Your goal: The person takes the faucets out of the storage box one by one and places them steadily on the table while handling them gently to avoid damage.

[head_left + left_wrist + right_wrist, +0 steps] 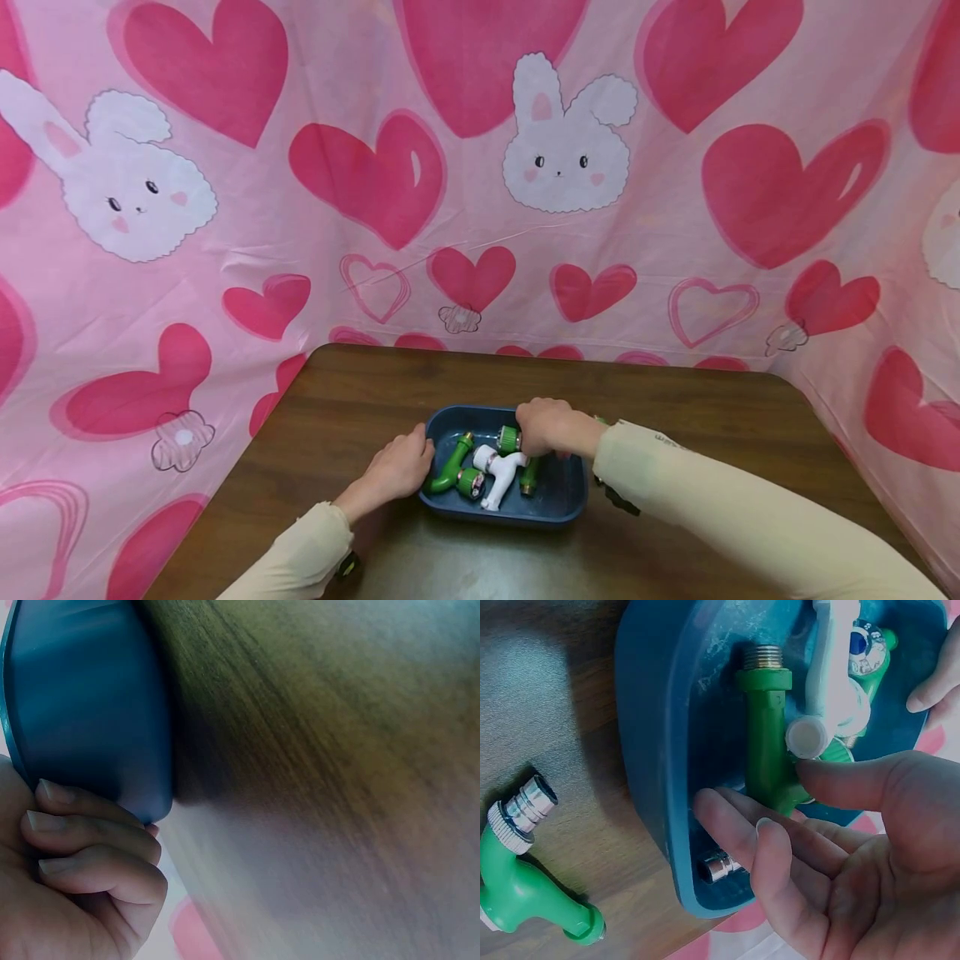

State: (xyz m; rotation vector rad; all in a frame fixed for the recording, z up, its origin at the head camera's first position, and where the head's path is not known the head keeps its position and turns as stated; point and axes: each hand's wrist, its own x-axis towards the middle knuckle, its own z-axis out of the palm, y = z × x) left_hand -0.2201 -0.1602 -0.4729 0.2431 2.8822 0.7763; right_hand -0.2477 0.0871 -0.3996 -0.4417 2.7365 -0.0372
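A blue plastic basin (pixel 510 518) stands on the table, holding several taps. My left hand (pixel 401 462) grips its left end, fingers curled against the outer wall in the left wrist view, with the thumb inside the rim in the right wrist view. Reaching over the far right side, my right hand (pixel 555 427) has thumb and fingers around a green tap (pixel 765 735) with a threaded brass end; the fingers hide its middle. Beside that lies a white tap (pixel 501 477). Another green tap (pixel 453 467) rests at the basin's left.
On the brown wooden table (pixel 375 379), another green tap (pixel 525 885) lies outside the basin, on its right; my right sleeve (pixel 675 475) mostly hides it in the head view. A pink cloth (pixel 480 225) with hearts and rabbits hangs around the table.
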